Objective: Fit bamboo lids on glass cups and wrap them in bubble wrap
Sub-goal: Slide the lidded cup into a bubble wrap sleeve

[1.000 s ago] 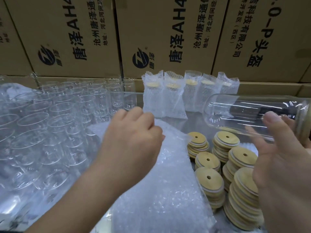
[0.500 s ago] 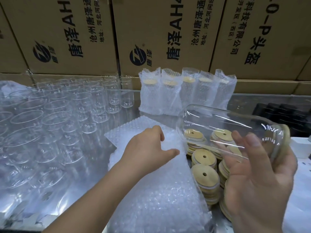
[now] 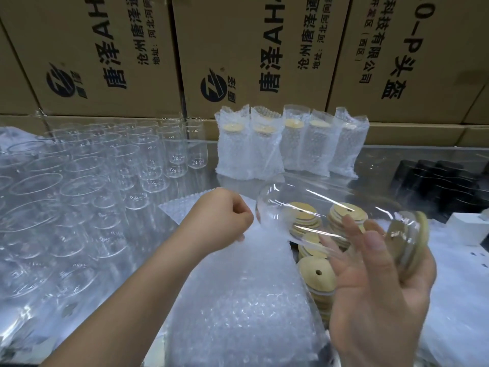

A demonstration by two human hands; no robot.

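My right hand [image 3: 375,292] holds a glass cup [image 3: 333,221] on its side, its bamboo lid [image 3: 420,242] fitted at the end in my palm and its base pointing left. My left hand [image 3: 219,221] pinches the top edge of a bubble wrap bag [image 3: 243,295] lying on the table, right at the cup's base. Stacks of loose bamboo lids [image 3: 315,271] lie under the cup. Several wrapped, lidded cups [image 3: 288,147] stand in a row at the back. Many bare glass cups [image 3: 87,186] crowd the left side.
Cardboard boxes [image 3: 238,54] form a wall behind the table. Black items [image 3: 434,181] sit at the right, with a small white box [image 3: 468,229] in front of them. A white sheet [image 3: 463,300] covers the near right.
My right hand has brought the lidded cup down and left toward the bag. My left hand has gone from resting on the bubble wrap to pinching its top edge.
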